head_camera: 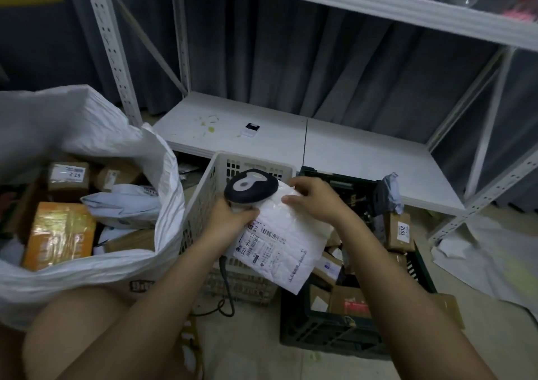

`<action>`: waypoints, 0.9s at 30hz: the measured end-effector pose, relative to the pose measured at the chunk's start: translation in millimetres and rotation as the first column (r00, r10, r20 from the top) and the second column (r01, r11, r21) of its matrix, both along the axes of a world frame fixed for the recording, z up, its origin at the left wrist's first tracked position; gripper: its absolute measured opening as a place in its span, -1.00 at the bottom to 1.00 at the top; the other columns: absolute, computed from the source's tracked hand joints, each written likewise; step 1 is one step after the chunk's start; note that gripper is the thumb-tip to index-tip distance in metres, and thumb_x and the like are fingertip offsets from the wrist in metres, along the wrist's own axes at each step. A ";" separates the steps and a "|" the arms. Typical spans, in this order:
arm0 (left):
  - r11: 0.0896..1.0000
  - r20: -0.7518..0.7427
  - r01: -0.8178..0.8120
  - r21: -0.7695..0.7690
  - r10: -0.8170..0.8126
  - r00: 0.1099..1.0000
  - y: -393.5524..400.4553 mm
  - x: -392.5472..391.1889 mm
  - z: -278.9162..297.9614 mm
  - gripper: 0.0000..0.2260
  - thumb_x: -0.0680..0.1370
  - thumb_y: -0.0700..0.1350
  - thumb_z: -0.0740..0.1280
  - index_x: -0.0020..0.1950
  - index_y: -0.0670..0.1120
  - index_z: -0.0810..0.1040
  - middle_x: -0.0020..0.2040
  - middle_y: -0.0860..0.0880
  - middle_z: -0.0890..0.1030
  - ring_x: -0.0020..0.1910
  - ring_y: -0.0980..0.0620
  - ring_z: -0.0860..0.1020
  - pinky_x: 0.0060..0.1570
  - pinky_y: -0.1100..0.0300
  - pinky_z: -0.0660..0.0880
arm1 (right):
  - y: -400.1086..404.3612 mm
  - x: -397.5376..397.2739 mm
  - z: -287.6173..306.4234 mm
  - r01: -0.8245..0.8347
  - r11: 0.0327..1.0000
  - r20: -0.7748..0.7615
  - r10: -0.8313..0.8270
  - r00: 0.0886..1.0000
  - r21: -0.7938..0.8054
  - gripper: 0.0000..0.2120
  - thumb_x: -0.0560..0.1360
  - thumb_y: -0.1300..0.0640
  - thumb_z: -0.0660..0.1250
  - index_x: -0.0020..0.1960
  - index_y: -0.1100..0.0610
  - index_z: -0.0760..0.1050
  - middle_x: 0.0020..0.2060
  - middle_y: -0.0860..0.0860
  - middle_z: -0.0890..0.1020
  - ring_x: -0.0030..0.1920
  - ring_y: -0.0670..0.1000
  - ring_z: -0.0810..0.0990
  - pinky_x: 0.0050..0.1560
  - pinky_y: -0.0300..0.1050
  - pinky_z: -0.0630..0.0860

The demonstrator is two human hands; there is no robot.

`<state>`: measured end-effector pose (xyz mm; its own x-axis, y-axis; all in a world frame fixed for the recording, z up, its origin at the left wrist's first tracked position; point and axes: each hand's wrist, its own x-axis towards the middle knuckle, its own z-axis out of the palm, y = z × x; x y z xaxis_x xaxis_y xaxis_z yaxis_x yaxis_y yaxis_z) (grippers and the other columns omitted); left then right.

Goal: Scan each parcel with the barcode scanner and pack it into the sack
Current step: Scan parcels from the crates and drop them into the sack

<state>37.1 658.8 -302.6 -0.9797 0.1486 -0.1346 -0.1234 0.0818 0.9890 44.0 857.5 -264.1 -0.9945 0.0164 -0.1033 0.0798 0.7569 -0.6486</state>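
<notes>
The left hand (230,215) grips the barcode scanner (249,189) at its handle, head tipped over the white padded mailer (286,243), which the right hand (313,197) pinches by its top edge, label up, probably to catch the barcode. Behind, the dark crate (334,336) holds unscanned boxes; the white sack (87,266) gapes leftward, already holding cartons and bags.

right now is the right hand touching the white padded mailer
Touching. The head view shows the right hand with its fingers curled over the top edge of the white padded mailer, thumb pressed on its face.
</notes>
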 end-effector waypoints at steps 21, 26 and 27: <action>0.998 -0.129 0.063 -0.010 -0.064 0.990 7.0 14.5 -1.7 -0.55 0.47 -0.23 0.44 0.33 -0.13 0.43 0.13 0.04 0.54 0.03 0.20 0.53 -0.08 0.54 0.45 | 29.8 29.1 -61.4 0.442 0.384 0.094 -0.660 0.745 -0.810 -0.85 0.54 0.32 0.32 0.00 0.09 0.49 0.03 0.10 0.65 0.06 0.12 0.63 0.11 0.15 0.58; 0.997 -0.101 0.041 -0.066 -0.047 0.994 17.1 16.2 -10.3 -0.50 0.48 -0.11 0.45 0.39 -0.07 0.39 0.18 -0.11 0.60 0.17 -0.10 0.57 0.13 0.01 0.51 | 29.0 28.1 -64.9 0.461 0.390 0.100 -0.668 0.738 -0.798 -0.83 0.54 0.29 0.33 0.11 0.14 0.48 0.09 0.13 0.64 0.08 0.10 0.64 0.11 0.14 0.59; 0.998 -0.097 0.023 -0.063 -0.029 0.995 18.3 16.0 -10.3 -0.50 0.48 -0.11 0.45 0.39 -0.08 0.39 0.19 -0.10 0.59 0.17 -0.10 0.57 0.14 0.02 0.50 | 29.2 28.3 -65.8 0.461 0.387 0.100 -0.669 0.736 -0.799 -0.84 0.54 0.29 0.33 0.09 0.12 0.48 0.09 0.14 0.65 0.07 0.11 0.64 0.11 0.14 0.59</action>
